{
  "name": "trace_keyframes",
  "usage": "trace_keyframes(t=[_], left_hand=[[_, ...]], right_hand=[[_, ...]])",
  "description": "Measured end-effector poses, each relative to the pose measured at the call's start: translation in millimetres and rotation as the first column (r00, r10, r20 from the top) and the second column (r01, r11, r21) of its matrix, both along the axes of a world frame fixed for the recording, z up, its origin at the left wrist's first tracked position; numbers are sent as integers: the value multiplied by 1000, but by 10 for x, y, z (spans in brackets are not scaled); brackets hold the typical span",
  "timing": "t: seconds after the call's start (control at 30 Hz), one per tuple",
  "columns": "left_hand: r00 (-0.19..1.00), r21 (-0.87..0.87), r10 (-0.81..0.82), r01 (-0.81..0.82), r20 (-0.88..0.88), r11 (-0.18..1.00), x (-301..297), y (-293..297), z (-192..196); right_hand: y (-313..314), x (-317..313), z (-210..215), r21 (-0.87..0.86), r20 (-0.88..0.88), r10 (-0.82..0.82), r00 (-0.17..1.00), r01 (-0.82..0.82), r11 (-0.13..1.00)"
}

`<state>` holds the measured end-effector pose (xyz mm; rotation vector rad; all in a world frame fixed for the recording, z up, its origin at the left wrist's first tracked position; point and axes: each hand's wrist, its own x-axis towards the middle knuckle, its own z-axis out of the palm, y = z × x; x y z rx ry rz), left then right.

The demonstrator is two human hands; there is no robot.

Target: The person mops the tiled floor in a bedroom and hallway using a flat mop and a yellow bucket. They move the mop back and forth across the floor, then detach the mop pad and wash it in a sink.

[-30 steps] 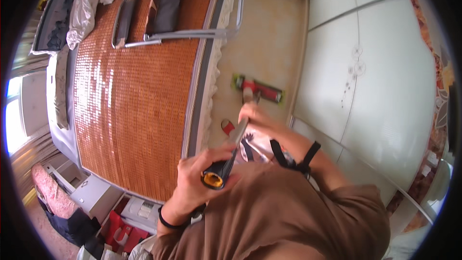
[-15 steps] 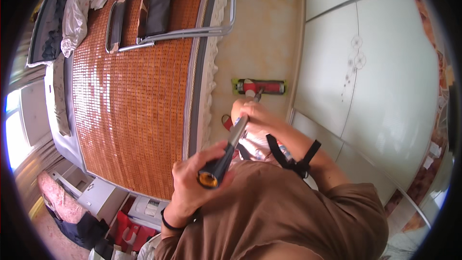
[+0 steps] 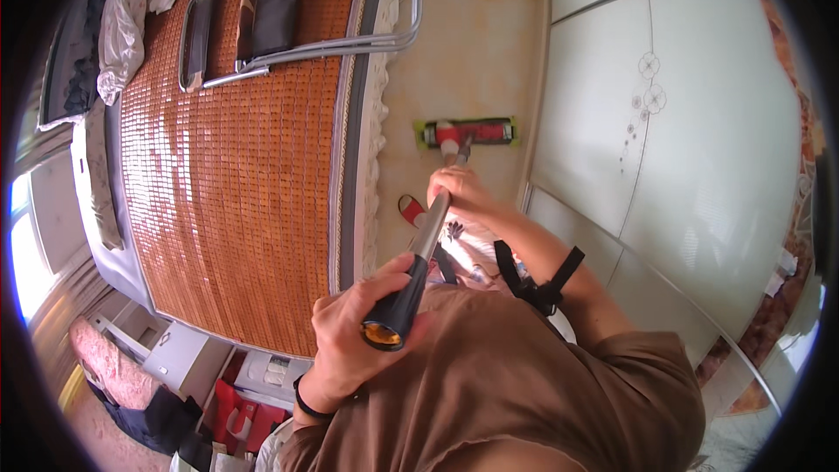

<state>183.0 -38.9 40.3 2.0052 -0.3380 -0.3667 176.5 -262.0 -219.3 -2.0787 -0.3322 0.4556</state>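
Observation:
A flat mop with a red and green head (image 3: 466, 133) rests on the beige floor (image 3: 463, 52) between the bed and the wardrobe. Its metal pole (image 3: 428, 232) runs back toward me and ends in a black grip. My left hand (image 3: 354, 336) is closed around that black grip near my chest. My right hand (image 3: 463, 188) clasps the pole lower down, just behind the mop head. A black strap (image 3: 537, 284) wraps my right forearm.
A bed with a woven bamboo mat (image 3: 236, 175) fills the left side, a folded metal chair (image 3: 288, 13) lying on it. White wardrobe doors (image 3: 664, 131) stand on the right. A red slipper (image 3: 411, 210) lies on the floor near the bed.
The mop head has slid away from me along the floor and turned square to the wardrobe. Both hands stayed on the pole, my right arm reaching further out.

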Motion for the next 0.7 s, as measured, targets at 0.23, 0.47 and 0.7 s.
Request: trace_keyframes(t=[0.23,0.47,0.7], left_hand=[[990,15,16,-14,-143,1000,-36,11,72],[996,-7,26,-27,-89,1000,-125,53,37],[999,10,42,-41,-3,999,-165,299,62]], right_hand=[[22,68,51,-27,86,-58,995,61,998],[72,42,79,-8,104,-26,994,27,1000],[353,-297,109,-82,-141,63,988,-75,994]])
